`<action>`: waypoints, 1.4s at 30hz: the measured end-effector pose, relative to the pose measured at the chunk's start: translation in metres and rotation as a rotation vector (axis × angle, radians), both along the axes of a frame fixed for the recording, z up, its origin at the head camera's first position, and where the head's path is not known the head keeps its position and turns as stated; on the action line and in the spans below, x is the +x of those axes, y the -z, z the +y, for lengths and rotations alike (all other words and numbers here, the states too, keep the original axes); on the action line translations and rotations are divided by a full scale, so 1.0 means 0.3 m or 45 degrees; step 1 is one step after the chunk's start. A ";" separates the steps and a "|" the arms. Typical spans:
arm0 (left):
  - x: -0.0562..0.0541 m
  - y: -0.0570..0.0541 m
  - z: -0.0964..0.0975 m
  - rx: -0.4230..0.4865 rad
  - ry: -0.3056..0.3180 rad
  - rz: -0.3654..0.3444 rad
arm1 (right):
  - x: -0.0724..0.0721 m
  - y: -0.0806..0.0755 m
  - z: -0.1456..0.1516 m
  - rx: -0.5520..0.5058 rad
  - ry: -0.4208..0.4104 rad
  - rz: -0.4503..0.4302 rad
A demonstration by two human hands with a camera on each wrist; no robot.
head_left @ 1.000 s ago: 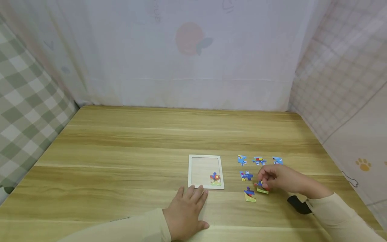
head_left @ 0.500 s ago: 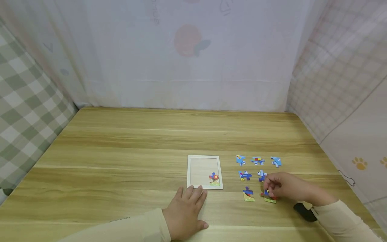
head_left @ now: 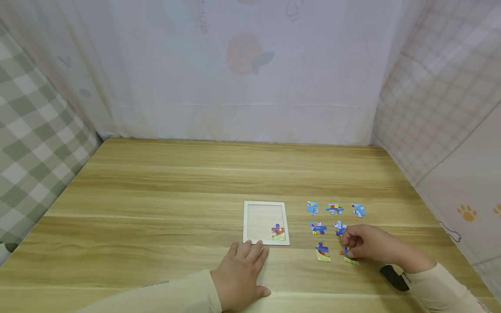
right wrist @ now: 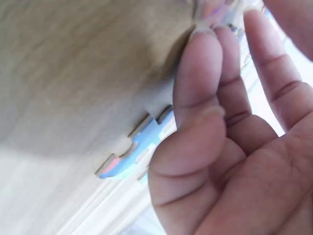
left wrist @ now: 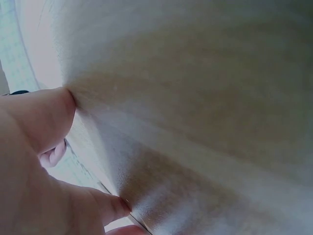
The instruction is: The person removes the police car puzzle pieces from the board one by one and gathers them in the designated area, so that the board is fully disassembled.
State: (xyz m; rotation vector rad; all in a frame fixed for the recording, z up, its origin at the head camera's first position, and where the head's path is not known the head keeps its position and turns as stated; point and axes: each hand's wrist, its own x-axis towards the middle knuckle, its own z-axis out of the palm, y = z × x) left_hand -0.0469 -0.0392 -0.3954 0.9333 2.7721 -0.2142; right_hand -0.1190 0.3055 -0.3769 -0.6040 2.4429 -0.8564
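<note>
A square puzzle tray [head_left: 246,221] lies mid-table, with one puzzle piece [head_left: 278,233] in its lower right corner. My left hand [head_left: 238,276] rests flat, its fingertips at the tray's near edge. To the right, my right hand [head_left: 365,243] pinches a red, blue and green puzzle piece [head_left: 352,261] down at the table; the fingers partly cover it. Beside that piece lies a yellow-green and blue puzzle piece [head_left: 322,253]. Just behind the right fingers is a blue puzzle piece [head_left: 339,226]. In the right wrist view, the curled fingers [right wrist: 198,68] hide most of the held piece.
A blue and yellow piece [head_left: 318,228] lies in the middle row. Farther back are a left piece [head_left: 312,208], a middle piece [head_left: 334,208] and a right piece [head_left: 358,210]. Cloth curtains [head_left: 242,108] surround the wooden table [head_left: 164,195] at the back and sides.
My right hand has moved right and toward me with the pinched puzzle piece, uncovering the blue piece behind it. It has barely moved in the last half second. The left hand stays at the tray.
</note>
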 end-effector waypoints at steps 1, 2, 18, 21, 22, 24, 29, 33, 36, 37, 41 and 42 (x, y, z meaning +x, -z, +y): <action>0.000 0.000 -0.001 -0.004 -0.001 0.002 | -0.001 -0.001 -0.002 0.028 0.009 0.017; 0.000 0.001 -0.001 -0.006 -0.003 0.003 | -0.002 -0.003 -0.004 0.057 0.021 0.040; -0.001 -0.002 0.011 -0.021 -0.022 -0.012 | -0.048 -0.064 -0.206 -0.010 0.115 0.318; -0.002 -0.001 0.011 -0.022 -0.025 -0.017 | -0.058 -0.064 -0.258 -0.004 0.075 0.282; -0.002 0.000 0.011 -0.023 -0.026 -0.020 | -0.062 -0.061 -0.274 0.007 0.058 0.285; -0.003 0.001 0.011 -0.024 -0.029 -0.025 | -0.067 -0.052 -0.305 0.015 0.022 0.288; -0.003 0.003 0.008 -0.028 -0.024 -0.034 | -0.072 -0.022 -0.375 0.044 -0.042 0.313; -0.004 0.002 0.006 -0.029 -0.016 -0.030 | -0.073 -0.015 -0.420 0.076 -0.073 0.314; -0.005 0.000 0.006 -0.022 -0.009 -0.018 | -0.072 -0.016 -0.443 0.107 -0.070 0.297; -0.006 0.000 0.006 -0.023 -0.005 -0.012 | -0.071 -0.017 -0.449 0.113 -0.068 0.293; -0.005 -0.001 0.007 -0.034 0.002 0.006 | -0.073 -0.015 -0.468 0.123 -0.069 0.301; -0.005 -0.001 0.007 -0.039 0.003 0.009 | -0.074 -0.015 -0.472 0.128 -0.068 0.299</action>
